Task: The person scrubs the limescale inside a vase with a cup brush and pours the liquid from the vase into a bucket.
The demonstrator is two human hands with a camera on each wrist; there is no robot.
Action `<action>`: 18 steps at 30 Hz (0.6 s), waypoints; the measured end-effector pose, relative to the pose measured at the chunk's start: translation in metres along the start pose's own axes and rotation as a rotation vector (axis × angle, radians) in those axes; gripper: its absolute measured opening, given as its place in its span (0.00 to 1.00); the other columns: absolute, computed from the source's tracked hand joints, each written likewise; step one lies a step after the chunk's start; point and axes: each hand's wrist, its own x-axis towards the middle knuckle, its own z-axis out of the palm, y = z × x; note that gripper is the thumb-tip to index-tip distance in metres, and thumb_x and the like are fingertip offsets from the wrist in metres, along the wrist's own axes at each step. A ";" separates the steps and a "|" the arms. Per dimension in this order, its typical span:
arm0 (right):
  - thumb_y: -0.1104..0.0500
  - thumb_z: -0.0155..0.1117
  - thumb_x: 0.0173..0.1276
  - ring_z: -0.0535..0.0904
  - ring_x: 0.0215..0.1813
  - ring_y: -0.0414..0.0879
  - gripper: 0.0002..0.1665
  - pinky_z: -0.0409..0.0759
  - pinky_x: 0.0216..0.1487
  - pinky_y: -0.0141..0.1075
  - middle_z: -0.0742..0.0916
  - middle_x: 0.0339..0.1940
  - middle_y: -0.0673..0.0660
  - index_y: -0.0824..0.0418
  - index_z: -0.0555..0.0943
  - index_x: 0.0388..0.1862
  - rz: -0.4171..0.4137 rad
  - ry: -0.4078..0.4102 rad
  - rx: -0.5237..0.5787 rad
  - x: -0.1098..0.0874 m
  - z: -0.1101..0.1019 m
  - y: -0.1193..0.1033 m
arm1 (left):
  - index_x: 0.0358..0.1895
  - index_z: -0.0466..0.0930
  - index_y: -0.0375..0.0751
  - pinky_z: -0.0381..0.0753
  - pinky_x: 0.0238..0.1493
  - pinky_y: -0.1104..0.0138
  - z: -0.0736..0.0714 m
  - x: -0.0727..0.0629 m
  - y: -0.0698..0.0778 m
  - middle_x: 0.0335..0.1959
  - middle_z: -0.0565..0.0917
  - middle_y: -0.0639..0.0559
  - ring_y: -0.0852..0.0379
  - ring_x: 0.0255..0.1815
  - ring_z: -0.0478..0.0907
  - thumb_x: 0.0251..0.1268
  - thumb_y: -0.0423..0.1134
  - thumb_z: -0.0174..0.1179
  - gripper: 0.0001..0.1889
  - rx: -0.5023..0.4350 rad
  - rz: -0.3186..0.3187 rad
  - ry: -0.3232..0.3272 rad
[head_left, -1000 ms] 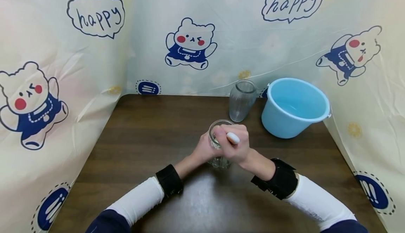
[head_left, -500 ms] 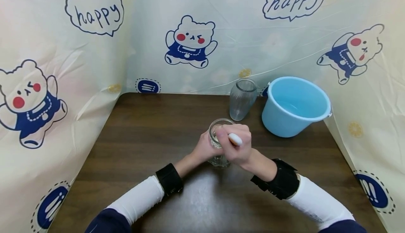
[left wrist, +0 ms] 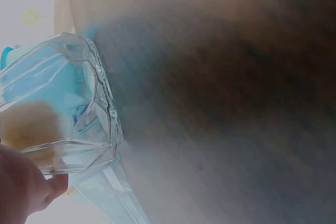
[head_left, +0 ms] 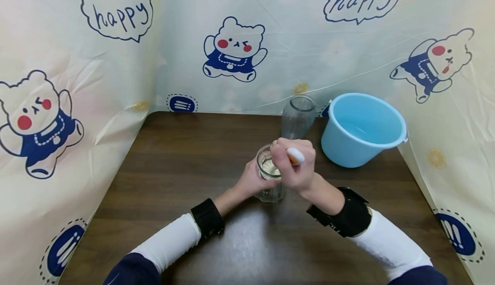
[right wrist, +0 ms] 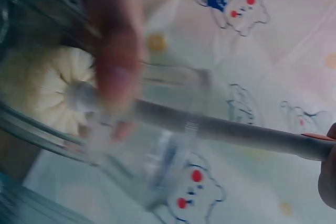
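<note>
brown table [head_left: 185, 147]; left fingers [head_left: 267, 184] hold jar [head_left: 269, 196], right fingers [head_left: 294, 143] grip brush [right wrist: 231, 132].

A: What sort of place are we seeing?
B: We're looking into a small screened-off booth. A pale curtain [head_left: 294, 53] is hanging behind and along both sides of a dark wood-grain surface [head_left: 185, 164], and it's showing cartoon bears [head_left: 233, 63] and "happy" speech bubbles [head_left: 117, 15].
A: Is it standing in a home or a lab?
B: I'm failing to tell; the curtain is hiding the room beyond.
</note>
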 end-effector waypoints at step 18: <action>0.47 0.56 0.82 0.60 0.09 0.47 0.35 0.62 0.13 0.35 0.66 0.09 0.55 0.63 0.64 0.14 0.304 0.126 0.097 -0.023 -0.015 0.034 | 0.64 0.76 0.38 0.82 0.59 0.52 0.002 0.002 0.000 0.54 0.86 0.43 0.46 0.54 0.84 0.48 0.35 0.79 0.36 -0.043 0.021 -0.009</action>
